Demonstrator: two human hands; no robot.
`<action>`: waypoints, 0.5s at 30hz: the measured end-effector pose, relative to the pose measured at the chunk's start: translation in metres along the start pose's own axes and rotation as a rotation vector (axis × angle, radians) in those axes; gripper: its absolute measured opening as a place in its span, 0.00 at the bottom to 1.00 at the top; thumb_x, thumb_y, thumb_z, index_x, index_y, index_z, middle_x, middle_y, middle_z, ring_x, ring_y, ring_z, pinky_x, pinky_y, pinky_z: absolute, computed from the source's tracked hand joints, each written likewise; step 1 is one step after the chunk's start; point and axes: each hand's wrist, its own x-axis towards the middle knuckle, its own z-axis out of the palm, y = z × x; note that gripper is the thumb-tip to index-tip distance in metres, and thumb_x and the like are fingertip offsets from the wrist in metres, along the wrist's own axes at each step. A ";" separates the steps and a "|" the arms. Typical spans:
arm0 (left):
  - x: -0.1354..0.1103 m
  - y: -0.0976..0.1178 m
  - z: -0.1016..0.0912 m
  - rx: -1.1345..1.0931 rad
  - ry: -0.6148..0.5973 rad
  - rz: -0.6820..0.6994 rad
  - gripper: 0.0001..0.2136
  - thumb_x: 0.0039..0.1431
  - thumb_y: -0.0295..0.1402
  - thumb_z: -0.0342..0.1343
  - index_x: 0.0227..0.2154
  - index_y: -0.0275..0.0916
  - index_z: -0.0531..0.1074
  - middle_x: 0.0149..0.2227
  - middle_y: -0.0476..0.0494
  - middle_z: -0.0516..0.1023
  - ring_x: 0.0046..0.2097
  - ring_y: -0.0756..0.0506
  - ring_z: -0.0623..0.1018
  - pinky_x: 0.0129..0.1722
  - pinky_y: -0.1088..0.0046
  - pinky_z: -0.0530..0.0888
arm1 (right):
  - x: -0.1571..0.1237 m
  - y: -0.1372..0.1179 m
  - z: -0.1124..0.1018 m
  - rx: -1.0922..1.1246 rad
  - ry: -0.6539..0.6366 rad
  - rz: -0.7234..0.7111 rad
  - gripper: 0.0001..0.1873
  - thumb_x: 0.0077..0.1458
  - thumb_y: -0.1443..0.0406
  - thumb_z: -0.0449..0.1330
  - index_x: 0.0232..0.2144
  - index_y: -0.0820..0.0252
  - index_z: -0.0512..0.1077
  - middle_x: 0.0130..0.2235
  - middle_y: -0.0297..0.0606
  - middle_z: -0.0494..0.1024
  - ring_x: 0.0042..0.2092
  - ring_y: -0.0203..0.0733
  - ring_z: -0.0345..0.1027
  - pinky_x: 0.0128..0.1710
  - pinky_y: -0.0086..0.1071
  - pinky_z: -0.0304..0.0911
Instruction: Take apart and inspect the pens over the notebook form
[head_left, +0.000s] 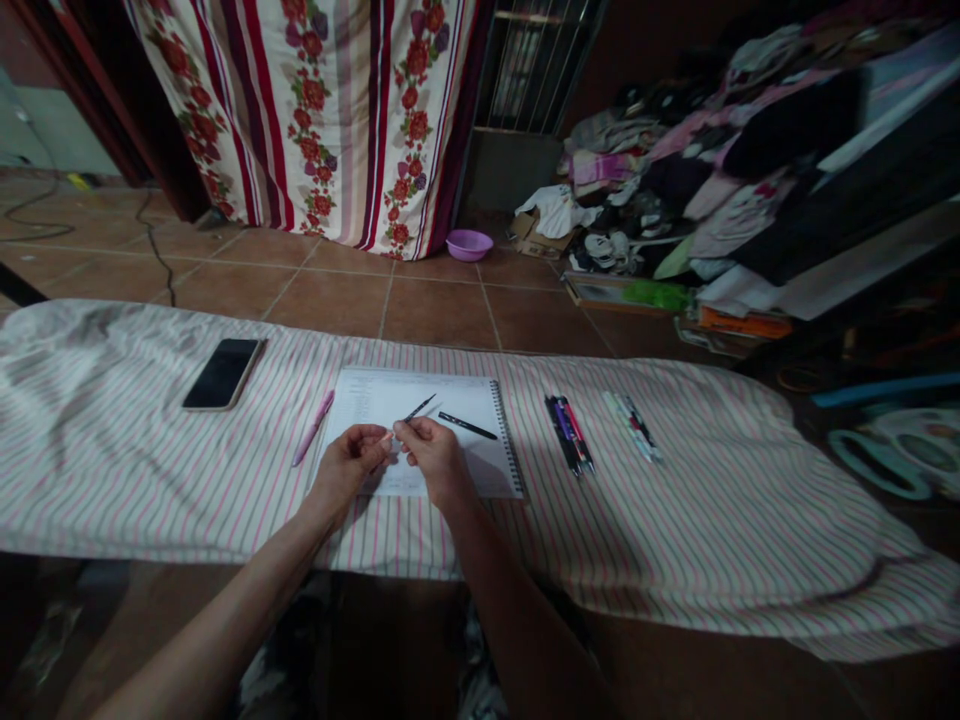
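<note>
My left hand (351, 462) and my right hand (436, 455) meet over an open spiral notebook (375, 398), fingertips pinched close together. Something small and pale shows between them, too small to name. Just beyond my right fingertips is a thin dark pointed pen part (421, 406); whether the fingers touch it I cannot tell. A black pen barrel (466, 426) lies on the page to the right of it. Left of the notebook rests a pink-purple pen (313, 428).
A striped cloth (712, 520) covers the table. On it lie a phone (223, 374) at the left, several dark and coloured pens (568, 434) and a group of pale pens (632, 425) at the right. Beyond are a floral curtain (337, 120), a purple basin (469, 245) and piled clothes (675, 170).
</note>
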 end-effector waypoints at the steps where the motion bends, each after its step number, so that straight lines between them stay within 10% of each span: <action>1: 0.001 -0.001 0.000 0.001 0.009 0.012 0.17 0.34 0.38 0.68 0.27 0.35 0.72 0.19 0.51 0.71 0.22 0.53 0.69 0.24 0.77 0.64 | 0.000 -0.001 0.000 0.008 0.001 0.003 0.12 0.40 0.57 0.62 0.18 0.58 0.67 0.16 0.27 0.65 0.18 0.29 0.54 0.17 0.25 0.50; 15: 0.002 -0.011 0.003 0.143 0.067 0.122 0.12 0.40 0.36 0.64 0.28 0.33 0.76 0.16 0.51 0.70 0.19 0.53 0.66 0.21 0.78 0.62 | -0.008 -0.009 -0.002 -0.043 0.017 -0.030 0.13 0.43 0.58 0.61 0.15 0.59 0.68 0.16 0.27 0.64 0.21 0.31 0.55 0.22 0.27 0.51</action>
